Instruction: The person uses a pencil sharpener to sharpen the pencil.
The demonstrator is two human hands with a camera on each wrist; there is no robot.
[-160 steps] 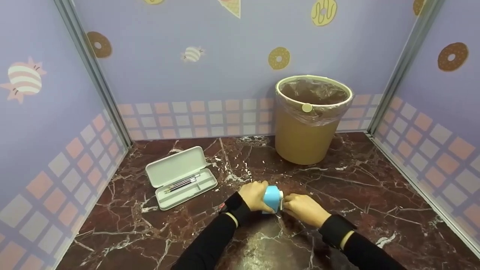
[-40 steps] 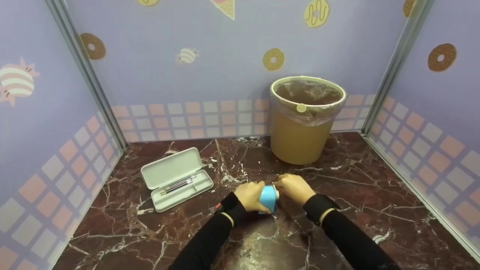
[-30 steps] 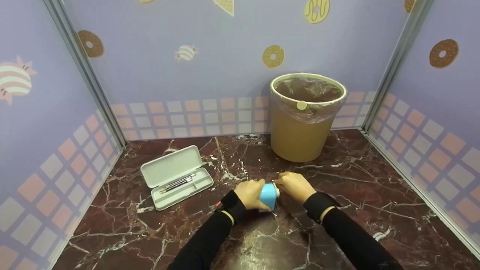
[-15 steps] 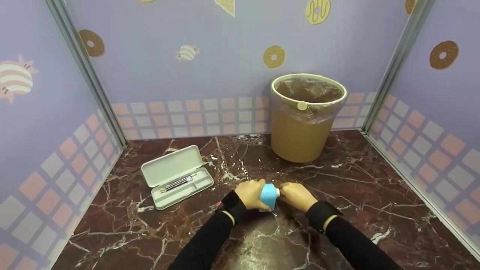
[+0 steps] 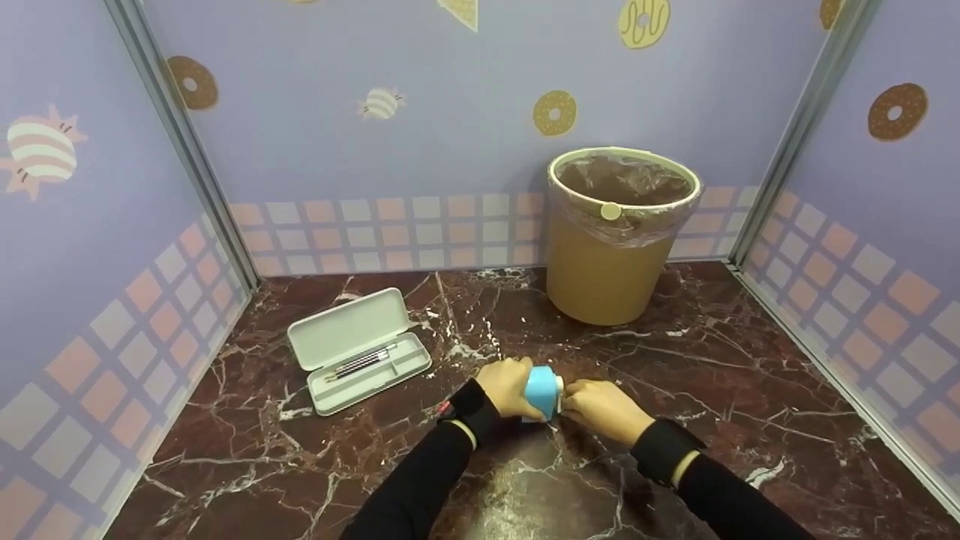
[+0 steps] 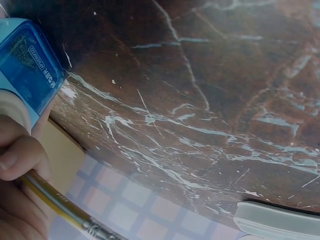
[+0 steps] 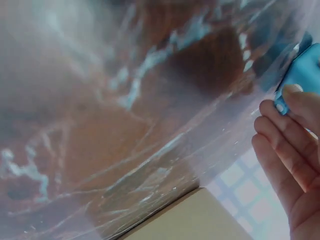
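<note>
My left hand (image 5: 504, 386) grips a blue crank pencil sharpener (image 5: 541, 393) on the table from its left side. In the left wrist view its see-through shavings drawer (image 6: 31, 57) shows dark shavings. A yellow-and-dark pencil (image 6: 62, 204) sticks out from under the curled left fingers, ferrule end outward; the fingers hide its front end beside the sharpener's pale round collar (image 6: 12, 107). My right hand (image 5: 604, 409) pinches the crank (image 5: 560, 397) on the sharpener's right side between thumb and fingers. The right wrist view shows the thumb at the sharpener's blue edge (image 7: 305, 70).
A pale green pencil case (image 5: 352, 330) lies open at the left, with several striped pencils (image 5: 364, 364) in it. A tan bin (image 5: 607, 270) with a clear liner stands behind the hands. White specks (image 5: 491, 337) dot the marbled table. Patterned walls enclose the back and sides.
My right hand rose toward the far side of the sharpener, then came down and nearer again with the crank. The left hand and sharpener stay in place.
</note>
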